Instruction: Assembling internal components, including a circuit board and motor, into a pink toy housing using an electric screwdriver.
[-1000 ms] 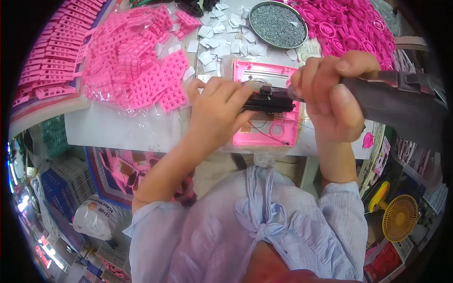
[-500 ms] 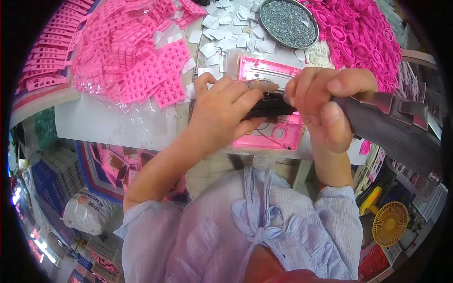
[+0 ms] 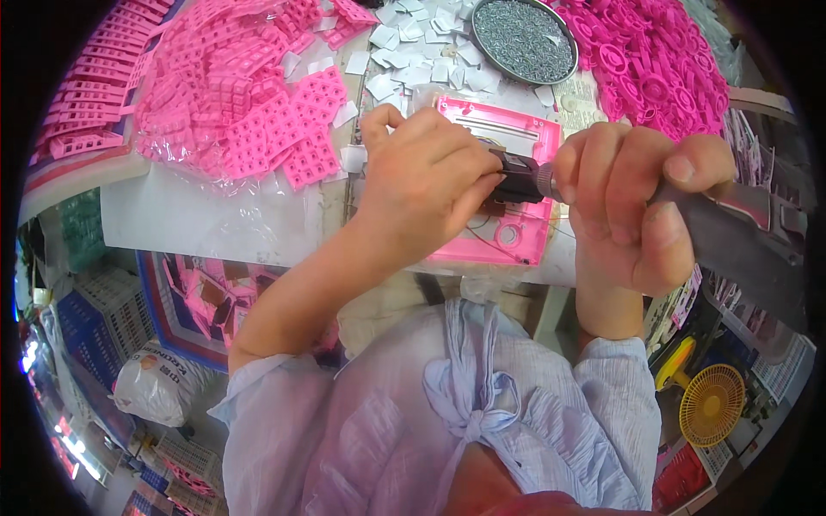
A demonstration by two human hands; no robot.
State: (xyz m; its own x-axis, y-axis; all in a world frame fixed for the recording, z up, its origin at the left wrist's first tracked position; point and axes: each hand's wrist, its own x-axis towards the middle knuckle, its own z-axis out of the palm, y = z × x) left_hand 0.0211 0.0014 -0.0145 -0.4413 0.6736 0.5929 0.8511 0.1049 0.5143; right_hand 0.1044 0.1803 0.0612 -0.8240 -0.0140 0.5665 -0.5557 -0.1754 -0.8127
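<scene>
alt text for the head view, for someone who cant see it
A person's right hand grips a dark power screwdriver aimed at a pink plastic housing on the worktable, while the left hand steadies its black tip. Pink plastic parts and a round dish of screws lie behind.

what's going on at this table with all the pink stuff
A person is working over a pink panel at the table edge. The right hand grips a dark power driver, its nose pointing at a small black part that the left hand steadies on the panel. Beyond lie a round tray of small metal bits, white squares and heaps of pink grids.
</scene>
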